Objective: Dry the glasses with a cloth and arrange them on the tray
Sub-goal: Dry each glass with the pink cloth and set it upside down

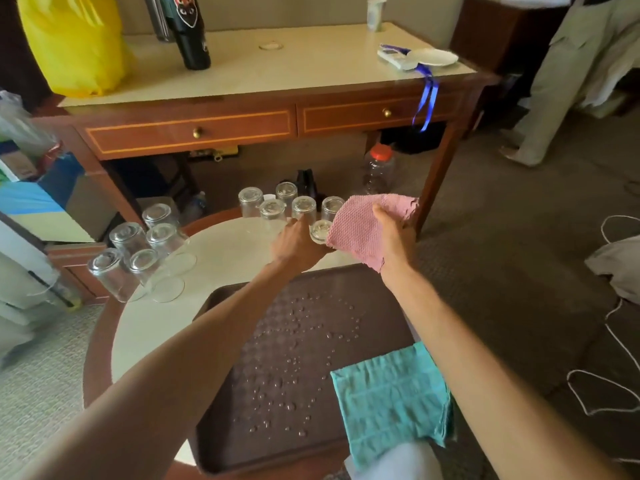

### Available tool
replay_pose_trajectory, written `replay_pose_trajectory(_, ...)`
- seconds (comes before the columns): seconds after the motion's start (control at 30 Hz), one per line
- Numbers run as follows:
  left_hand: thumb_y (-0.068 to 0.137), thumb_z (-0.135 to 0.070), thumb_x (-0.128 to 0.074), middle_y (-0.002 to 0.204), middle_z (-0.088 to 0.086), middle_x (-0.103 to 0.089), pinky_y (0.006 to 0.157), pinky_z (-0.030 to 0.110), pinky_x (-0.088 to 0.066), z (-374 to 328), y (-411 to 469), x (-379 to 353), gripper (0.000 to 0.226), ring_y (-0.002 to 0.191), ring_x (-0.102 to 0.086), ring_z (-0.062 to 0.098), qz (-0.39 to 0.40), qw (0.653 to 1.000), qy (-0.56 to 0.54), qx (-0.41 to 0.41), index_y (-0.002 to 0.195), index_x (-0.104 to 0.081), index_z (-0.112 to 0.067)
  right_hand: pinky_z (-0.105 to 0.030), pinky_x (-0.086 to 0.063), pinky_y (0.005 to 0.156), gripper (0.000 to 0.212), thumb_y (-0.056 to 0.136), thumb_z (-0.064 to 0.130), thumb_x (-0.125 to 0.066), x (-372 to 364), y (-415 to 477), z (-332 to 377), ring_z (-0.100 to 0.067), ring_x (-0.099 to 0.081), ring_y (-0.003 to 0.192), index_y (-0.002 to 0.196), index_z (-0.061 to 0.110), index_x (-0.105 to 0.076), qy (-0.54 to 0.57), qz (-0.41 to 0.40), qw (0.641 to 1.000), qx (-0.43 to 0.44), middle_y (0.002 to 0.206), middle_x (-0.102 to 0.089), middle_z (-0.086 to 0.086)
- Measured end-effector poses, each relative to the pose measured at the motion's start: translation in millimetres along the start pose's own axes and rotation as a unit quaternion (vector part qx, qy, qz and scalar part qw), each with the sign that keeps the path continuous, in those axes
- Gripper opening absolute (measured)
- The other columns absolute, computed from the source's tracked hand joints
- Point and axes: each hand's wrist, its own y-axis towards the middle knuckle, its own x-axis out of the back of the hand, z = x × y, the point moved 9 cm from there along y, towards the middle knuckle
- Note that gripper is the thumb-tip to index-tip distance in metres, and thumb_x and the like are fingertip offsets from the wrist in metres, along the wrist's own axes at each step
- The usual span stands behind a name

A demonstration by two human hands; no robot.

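Note:
My left hand (296, 242) grips a clear glass (320, 231) above the far edge of the round table, its base facing me. My right hand (394, 233) holds a pink cloth (358, 230) against the glass's right side. Several upturned glasses (273, 207) stand in a cluster at the table's far edge, just behind my hands. Another group of several upturned glasses (138, 258) stands at the table's left side. The brown tray (277, 358) lies in front of me, speckled with water drops and bearing no glasses.
A teal cloth (391, 400) hangs over the tray's near right corner. The round table (221, 258) sits before a wooden desk (242, 126) with a black bottle (188, 32) and yellow bag (74, 43). A person's legs (561, 84) stand far right. White cord (613, 341) lies on the carpet.

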Motion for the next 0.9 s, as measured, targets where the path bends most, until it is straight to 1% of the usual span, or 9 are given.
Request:
replay_pose_trajectory(0.07,0.082,-0.05,-0.082,0.131,0.015,-0.062,0.087,0.046,-0.053,6,2,-2,0.075,0.114,-0.062,0.037,-0.013,1.0,0.007,0.023,0.14,-0.049,-0.016,-0.029,-0.048,0.075,0.028,0.098,0.039,-0.062,3,0,0,-0.011,-0.052,0.088,0.11,0.018,-0.048,-0.014,-0.003,1.0,0.003,0.102,-0.051,0.003)
replay_pose_trajectory(0.2,0.084,-0.04,-0.082,0.124,0.014,-0.068,0.076,0.038,-0.049,6,5,-3,0.054,0.098,-0.063,0.031,-0.03,0.999,-0.025,0.024,0.127,-0.062,-0.012,-0.031,-0.039,0.089,0.048,0.104,0.04,-0.05,10,-4,2,-0.015,-0.043,0.105,0.143,0.013,-0.043,-0.03,-0.01,0.999,0.024,0.115,-0.042,0.001)
replay_pose_trajectory(0.37,0.079,-0.048,-0.084,0.109,0.009,-0.075,0.071,0.037,-0.054,2,-2,9,0.049,0.088,-0.067,0.029,-0.06,0.994,-0.083,0.022,0.118,-0.07,-0.02,-0.033,-0.038,0.093,0.046,0.105,0.045,-0.043,13,-16,12,-0.015,-0.046,0.105,0.139,0.014,-0.045,-0.04,0.003,0.998,0.04,0.121,-0.048,-0.002)
replay_pose_trajectory(0.47,0.077,-0.057,-0.083,0.104,-0.001,-0.073,0.066,0.032,-0.05,2,-13,28,0.056,0.086,-0.066,0.021,-0.082,0.99,-0.111,0.018,0.118,-0.07,-0.022,-0.028,-0.041,0.085,0.02,0.105,0.047,-0.043,13,-24,23,-0.006,-0.047,0.087,0.101,0.03,-0.053,-0.034,0.017,0.997,0.062,0.099,-0.048,0.01)
replay_pose_trajectory(0.53,0.076,-0.062,-0.081,0.105,-0.006,-0.073,0.068,0.035,-0.056,6,-24,45,0.059,0.087,-0.068,0.017,-0.081,0.987,-0.138,0.015,0.117,-0.069,-0.022,-0.027,-0.046,0.078,0.023,0.104,0.048,-0.042,10,-36,31,-0.004,-0.049,0.085,0.087,0.034,-0.047,-0.025,0.029,0.997,0.069,0.098,-0.053,0.01)
replay_pose_trajectory(0.63,0.077,-0.061,-0.081,0.1,-0.006,-0.074,0.064,0.03,-0.055,21,-45,71,0.051,0.083,-0.069,0.014,-0.085,0.98,-0.181,0.01,0.108,-0.069,-0.022,-0.046,-0.05,0.098,0.044,0.104,0.053,-0.039,6,-57,38,-0.03,-0.059,0.11,0.115,0.016,-0.06,-0.055,0.036,0.995,0.08,0.124,-0.06,-0.018)
replay_pose_trajectory(0.73,0.08,-0.051,-0.084,0.082,-0.012,-0.068,0.058,0.014,-0.045,40,-79,105,0.033,0.076,-0.064,0.007,-0.098,0.969,-0.225,0.032,0.095,-0.066,-0.027,-0.042,-0.047,0.096,0.048,0.104,0.056,-0.036,-1,-86,40,-0.03,-0.055,0.122,0.125,0.019,-0.058,-0.074,0.032,0.992,0.094,0.118,-0.06,-0.013)
replay_pose_trajectory(0.83,0.062,-0.062,-0.089,0.095,0.007,-0.075,0.081,0.039,-0.056,63,-114,126,0.062,0.089,-0.069,0.021,-0.092,0.942,-0.313,0.074,0.1,-0.075,-0.014,-0.051,-0.041,0.105,0.067,0.105,0.057,-0.03,-8,-114,30,-0.034,-0.054,0.123,0.139,0.002,-0.05,-0.112,0.038,0.99,0.075,0.136,-0.056,-0.021)
replay_pose_trajectory(0.9,0.059,-0.058,-0.09,0.1,0.011,-0.076,0.085,0.045,-0.053,76,-135,135,0.068,0.094,-0.069,0.022,-0.063,0.911,-0.396,0.098,0.104,-0.077,-0.009,-0.054,-0.039,0.107,0.067,0.105,0.059,-0.026,-19,-132,27,-0.04,-0.049,0.129,0.141,0.008,-0.05,-0.137,0.045,0.986,0.078,0.145,-0.048,-0.024)
